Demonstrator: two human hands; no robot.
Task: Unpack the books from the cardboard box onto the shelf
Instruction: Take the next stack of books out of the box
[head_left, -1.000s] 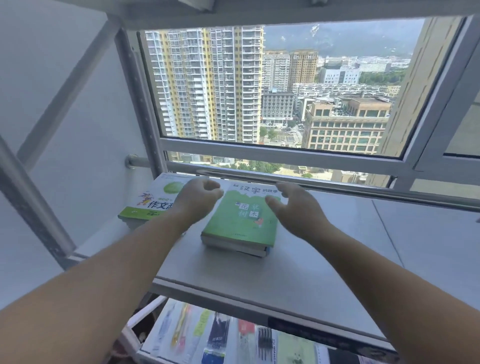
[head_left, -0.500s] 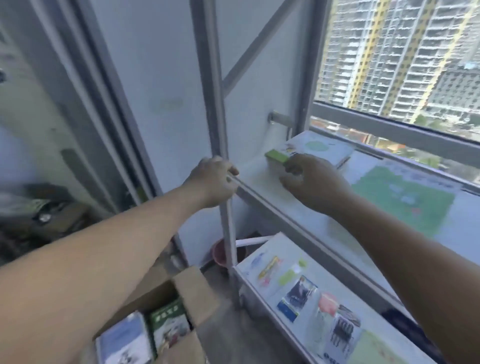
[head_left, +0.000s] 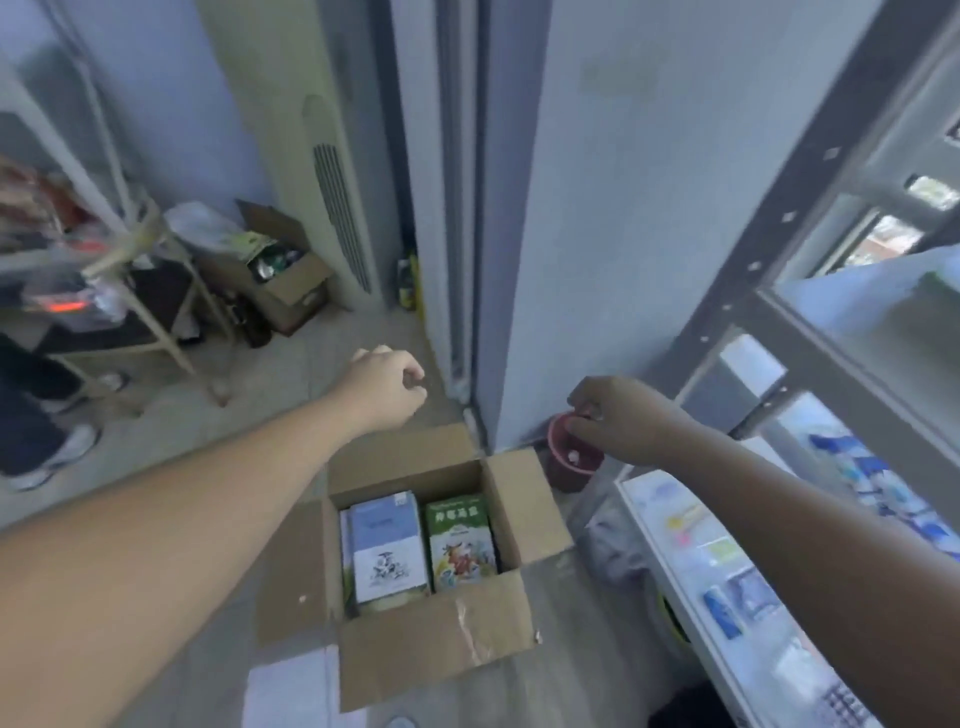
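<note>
An open cardboard box (head_left: 431, 644) stands on the floor below me, flaps spread. Inside lie a pale blue and white book (head_left: 387, 551) on the left and a green book (head_left: 461, 540) on the right. My left hand (head_left: 387, 387) hovers above the box's far flap, fingers curled loosely, holding nothing. My right hand (head_left: 615, 418) hangs further right, over a red bucket, fingers bent, also holding nothing. The grey metal shelf (head_left: 831, 332) rises at the right; its upper board reaches out of frame.
A red bucket (head_left: 571, 462) sits by the wall under my right hand. The shelf's lower board (head_left: 691, 566) carries several small packets. Far left: a folding stand (head_left: 156, 291), another open carton (head_left: 283, 275), a standing air conditioner (head_left: 332, 197) and a person's shoes (head_left: 62, 452).
My view has swung from the shelf's top board down to the floor box. Both hands left the books on the shelf and now hang over the box with nothing in them.
</note>
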